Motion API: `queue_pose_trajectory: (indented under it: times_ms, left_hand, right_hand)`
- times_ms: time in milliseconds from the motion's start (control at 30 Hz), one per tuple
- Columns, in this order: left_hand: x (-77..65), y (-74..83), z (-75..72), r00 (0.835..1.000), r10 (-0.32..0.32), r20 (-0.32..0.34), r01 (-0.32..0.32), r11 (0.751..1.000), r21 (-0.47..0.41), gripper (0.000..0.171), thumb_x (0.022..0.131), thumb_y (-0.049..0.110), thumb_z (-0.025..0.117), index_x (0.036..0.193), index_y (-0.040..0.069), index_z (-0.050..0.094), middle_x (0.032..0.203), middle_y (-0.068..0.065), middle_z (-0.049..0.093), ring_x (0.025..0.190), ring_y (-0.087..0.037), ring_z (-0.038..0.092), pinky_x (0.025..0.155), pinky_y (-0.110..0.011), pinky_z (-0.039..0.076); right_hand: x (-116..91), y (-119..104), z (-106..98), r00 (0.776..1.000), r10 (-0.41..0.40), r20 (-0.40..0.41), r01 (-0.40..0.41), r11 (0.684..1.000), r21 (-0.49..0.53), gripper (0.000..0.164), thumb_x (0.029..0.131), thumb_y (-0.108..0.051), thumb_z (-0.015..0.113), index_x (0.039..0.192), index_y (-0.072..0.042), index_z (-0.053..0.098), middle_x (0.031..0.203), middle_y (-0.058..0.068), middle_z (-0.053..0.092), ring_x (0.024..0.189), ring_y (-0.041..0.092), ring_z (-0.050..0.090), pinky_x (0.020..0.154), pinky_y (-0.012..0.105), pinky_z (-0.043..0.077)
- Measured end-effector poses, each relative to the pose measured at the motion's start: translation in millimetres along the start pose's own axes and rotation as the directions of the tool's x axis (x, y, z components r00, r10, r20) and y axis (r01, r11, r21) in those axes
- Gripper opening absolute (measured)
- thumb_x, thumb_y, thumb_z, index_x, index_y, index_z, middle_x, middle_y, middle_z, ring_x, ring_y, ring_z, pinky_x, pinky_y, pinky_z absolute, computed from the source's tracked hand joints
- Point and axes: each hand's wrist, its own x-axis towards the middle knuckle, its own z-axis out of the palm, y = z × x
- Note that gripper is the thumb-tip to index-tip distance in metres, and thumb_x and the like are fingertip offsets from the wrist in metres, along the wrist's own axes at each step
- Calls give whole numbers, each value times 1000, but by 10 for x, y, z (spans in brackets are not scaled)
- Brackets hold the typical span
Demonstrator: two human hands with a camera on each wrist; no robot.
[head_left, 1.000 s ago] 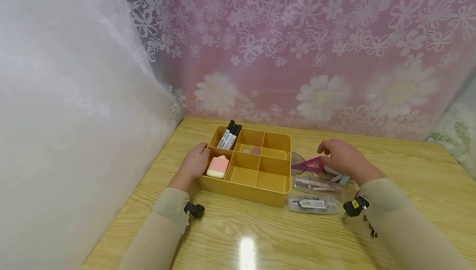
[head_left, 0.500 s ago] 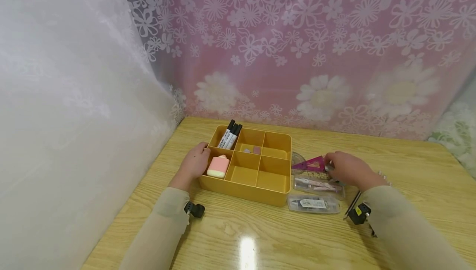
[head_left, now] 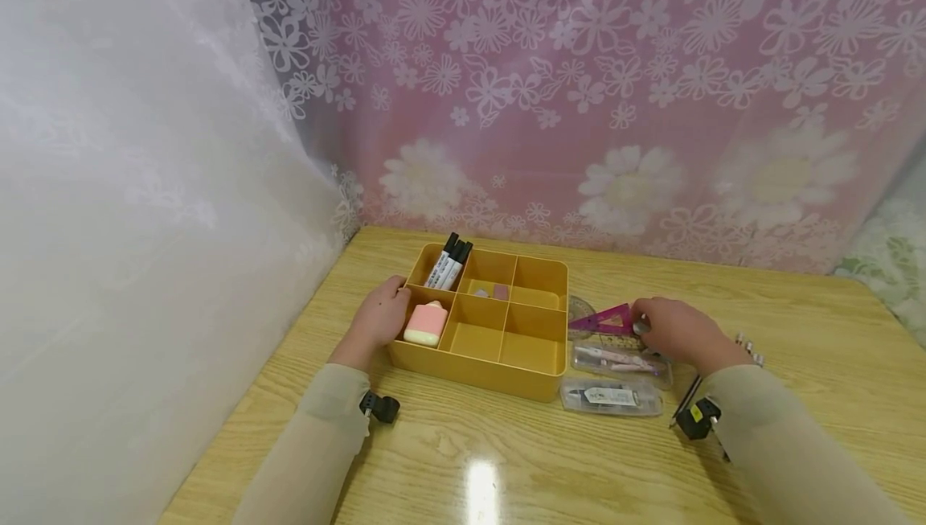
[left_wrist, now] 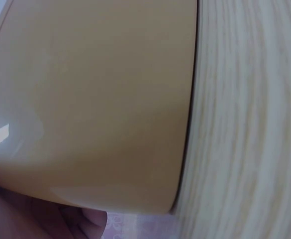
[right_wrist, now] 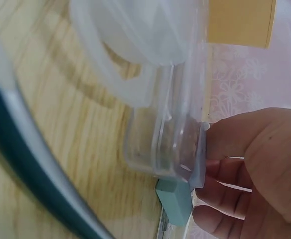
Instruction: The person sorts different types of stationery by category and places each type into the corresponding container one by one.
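Observation:
My left hand point(head_left: 379, 316) grips the left wall of a yellow divided storage box point(head_left: 470, 374); the left wrist view shows the box's outer wall point(left_wrist: 100, 104) close up, with curled fingers below. In the box are black-capped markers point(head_left: 448, 264), a pink-and-cream bottle-shaped item point(head_left: 426, 324) and a small pink block point(head_left: 501, 292). To the right of the box, my right hand point(head_left: 680, 332) pinches a pale, flat, eraser-like piece point(right_wrist: 200, 164), partly hidden by the fingers. Just below it lies a teal eraser-like block point(right_wrist: 175, 199). A magenta set square point(head_left: 611, 319) lies by the fingertips.
Two clear plastic cases, one with pink contents point(head_left: 622, 361) and one with a white label point(head_left: 611, 397), lie right of the box. A clear protractor point(head_left: 579, 312) touches the box's side. Pencils point(head_left: 687, 400) lie under the right wrist. A flowered curtain point(head_left: 579, 107) hangs behind the table.
My right hand has come down among the stationery and closed its fingers on the pale piece; it hardly moves in the last half second. My left hand and the box stay put.

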Motion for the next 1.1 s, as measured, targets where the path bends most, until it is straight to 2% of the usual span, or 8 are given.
queue_pose_trajectory:
  times_ms: [233,433,667,833,1100]
  left_hand:
    - [6,-8,11,1000,1,1,-1,1000,-9,48,111,31,32,150,8,45,150,-15,49,138,-37,44,113,-58,33]
    - [22,-29,15,1000,3,0,-3,1000,-6,48,110,33,31,149,8,45,149,-14,49,138,-36,45,113,-58,33]
    - [16,-23,22,1000,3,-4,-3,1000,-7,48,110,33,32,149,8,46,149,-14,50,137,-36,45,113,-58,34]
    - [9,-12,15,1000,5,-1,-5,1000,-11,48,110,33,31,150,8,45,150,-15,49,138,-37,44,113,-58,33]
    - [-9,1,12,1000,-1,2,1,1000,-25,48,110,33,32,149,8,46,149,-15,49,138,-37,44,113,-58,33]
  right_hand:
    - [8,-9,-10,999,0,-45,0,1000,7,22,100,-11,58,119,-3,65,88,1,62,70,16,56,62,39,50]
    - [19,-128,-99,992,-25,-125,29,999,36,27,99,-14,59,124,-4,63,97,6,64,71,16,57,63,38,52]
    - [29,-409,-247,982,-43,-183,53,997,49,28,98,-17,60,125,-8,61,106,9,66,80,19,62,69,43,56]
    - [75,-633,-338,969,-92,-230,106,993,48,28,99,-18,59,125,-9,61,108,9,67,86,22,64,75,47,56]
    - [214,-956,-425,948,-158,-275,173,984,32,25,100,-21,61,123,-11,62,107,5,68,83,19,64,76,45,56]
